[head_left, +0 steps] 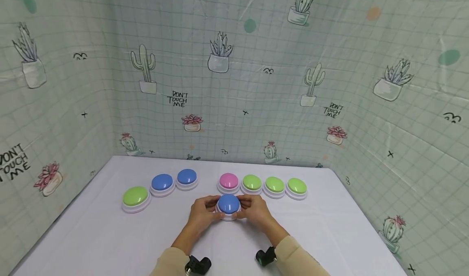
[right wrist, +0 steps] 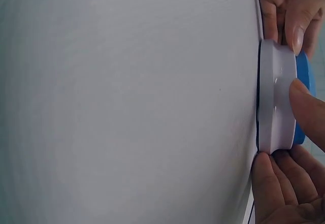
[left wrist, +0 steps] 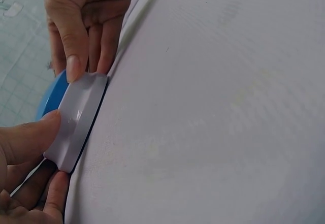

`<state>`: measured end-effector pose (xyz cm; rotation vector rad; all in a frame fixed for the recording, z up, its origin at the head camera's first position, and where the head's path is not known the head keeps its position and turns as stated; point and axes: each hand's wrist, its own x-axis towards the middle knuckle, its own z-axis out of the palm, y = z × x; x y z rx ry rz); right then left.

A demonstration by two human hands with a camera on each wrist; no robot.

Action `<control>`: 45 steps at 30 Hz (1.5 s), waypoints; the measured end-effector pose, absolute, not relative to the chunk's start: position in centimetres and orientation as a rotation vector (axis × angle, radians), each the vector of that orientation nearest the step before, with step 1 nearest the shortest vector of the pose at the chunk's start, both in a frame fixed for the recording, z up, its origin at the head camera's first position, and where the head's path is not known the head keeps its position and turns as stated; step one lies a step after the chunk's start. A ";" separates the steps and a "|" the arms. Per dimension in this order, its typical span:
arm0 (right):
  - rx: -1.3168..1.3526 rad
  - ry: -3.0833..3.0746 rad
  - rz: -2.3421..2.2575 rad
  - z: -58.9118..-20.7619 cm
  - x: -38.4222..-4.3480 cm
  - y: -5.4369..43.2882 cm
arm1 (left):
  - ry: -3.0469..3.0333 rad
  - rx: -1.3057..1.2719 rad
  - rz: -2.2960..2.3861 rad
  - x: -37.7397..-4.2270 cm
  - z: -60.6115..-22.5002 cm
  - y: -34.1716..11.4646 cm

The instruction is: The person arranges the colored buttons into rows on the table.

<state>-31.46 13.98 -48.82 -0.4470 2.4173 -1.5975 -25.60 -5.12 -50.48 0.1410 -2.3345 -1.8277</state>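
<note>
A blue push button (head_left: pixel 229 204) with a round white base is held between both hands at the middle of the table. My left hand (head_left: pixel 202 213) grips its left side, thumb on the front of the base and fingers curled round the side. On the right side, my right hand (head_left: pixel 256 211) mirrors that grip. Seen from the left wrist, the white base (left wrist: pixel 81 117) lies right at the tabletop, with fingertips low against its edge. Just behind it stand a pink button (head_left: pixel 229 180) and a green button (head_left: pixel 252 182).
Two more green buttons (head_left: pixel 275 184) continue the back row rightward. On the left are two blue buttons (head_left: pixel 162 182) and a larger-looking green button (head_left: pixel 135 196). A cactus-print cloth (head_left: pixel 234 93) walls the white table (head_left: pixel 329 235) at the back and sides.
</note>
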 end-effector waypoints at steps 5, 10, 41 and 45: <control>-0.450 2.420 -1.583 -48.7 -31.7 14.0 | -2.313 0.186 -1.838 -25.6 -50.3 -4.9; -0.429 2.415 -1.580 -48.7 -31.7 13.9 | -2.299 0.200 -1.834 -25.6 -50.4 -5.0; -0.423 2.572 -1.734 -46.9 -31.1 10.6 | -2.205 0.381 -1.827 -23.6 -49.5 -8.7; -0.464 2.521 -1.797 -46.1 -30.4 8.8 | -2.137 0.404 -1.784 -22.9 -48.6 -10.8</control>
